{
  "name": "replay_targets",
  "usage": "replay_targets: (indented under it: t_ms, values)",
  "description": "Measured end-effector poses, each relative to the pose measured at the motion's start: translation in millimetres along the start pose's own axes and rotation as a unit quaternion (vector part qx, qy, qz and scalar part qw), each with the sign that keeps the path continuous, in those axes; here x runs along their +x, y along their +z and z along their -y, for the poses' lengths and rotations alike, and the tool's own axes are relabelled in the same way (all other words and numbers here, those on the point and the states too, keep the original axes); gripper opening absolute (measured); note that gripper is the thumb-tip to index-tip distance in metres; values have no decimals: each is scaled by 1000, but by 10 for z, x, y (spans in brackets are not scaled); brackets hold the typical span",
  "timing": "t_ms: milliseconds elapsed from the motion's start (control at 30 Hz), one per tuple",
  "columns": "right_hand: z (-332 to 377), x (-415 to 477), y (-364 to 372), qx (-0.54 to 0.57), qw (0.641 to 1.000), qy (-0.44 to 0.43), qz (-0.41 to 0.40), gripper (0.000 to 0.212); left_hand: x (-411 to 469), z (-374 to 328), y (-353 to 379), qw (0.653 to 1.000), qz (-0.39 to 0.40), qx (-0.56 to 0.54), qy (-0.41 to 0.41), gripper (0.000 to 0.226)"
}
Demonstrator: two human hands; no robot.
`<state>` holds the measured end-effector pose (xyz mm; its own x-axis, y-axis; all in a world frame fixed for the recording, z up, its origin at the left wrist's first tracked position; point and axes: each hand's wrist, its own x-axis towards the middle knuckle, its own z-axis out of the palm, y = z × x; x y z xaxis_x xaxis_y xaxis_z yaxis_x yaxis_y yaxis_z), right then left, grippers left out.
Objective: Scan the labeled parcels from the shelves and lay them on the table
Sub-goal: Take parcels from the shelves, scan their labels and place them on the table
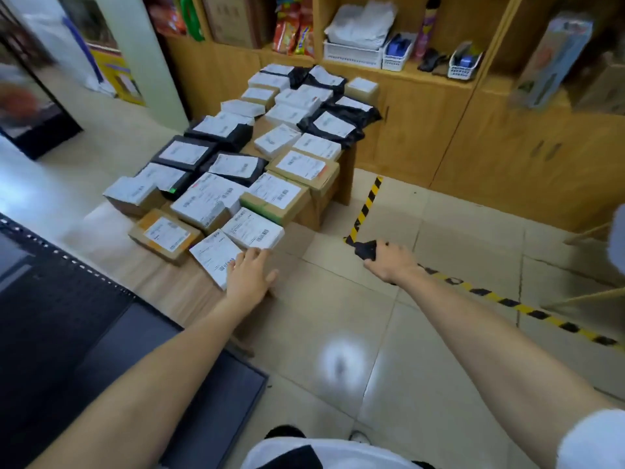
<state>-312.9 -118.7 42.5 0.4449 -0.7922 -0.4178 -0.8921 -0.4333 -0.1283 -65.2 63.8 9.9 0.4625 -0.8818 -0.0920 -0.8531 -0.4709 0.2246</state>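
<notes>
The left hand (248, 277) lies flat, fingers straight and a little spread. Its fingertips rest on the near edge of a white-labelled parcel (214, 257) at the near corner of the surface (162, 286), and its thumb points right, past the surface edge. Touching that parcel on its far side is a white box (253, 228), and to the left of the hand is a brown box (165, 235) with an orange-edged label. Beyond the hand more parcels (236, 184), boxes and black bags with labels up, lie packed in rows running to the far end of the surface.

The right hand (389, 262) is well apart to the right, out over the floor (338, 316). Its fingers are curled round a black scanner (367, 248) that pokes out past the knuckles. Yellow-black tape (367, 206) runs along the floor beyond and beside this hand. Far beyond both hands stands a wooden shelf (412, 73) carrying white baskets (351, 54).
</notes>
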Motion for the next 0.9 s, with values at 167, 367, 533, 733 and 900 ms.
replay_targets:
  t_ms: [167,367,533,733,900]
  values:
    - [824,917,-246,5,996,-79,48,65,254,478,145,988,43,-24,-149,48]
    - [2029,1892,-699,-36,972,-227,49,67,781,919,438,921,87,-185,-332,74]
    - [2654,2646,-899,-87,935,-340,48,71,1253,856,627,877,45,-237,-416,81]
    - [2842,3286,-912,-153,894,-409,103,72,1388,787,711,844,42,-229,-483,86]
    - [3031,3760,-1061,-167,849,-488,118,65,1476,833,807,836,53,-179,-516,102]
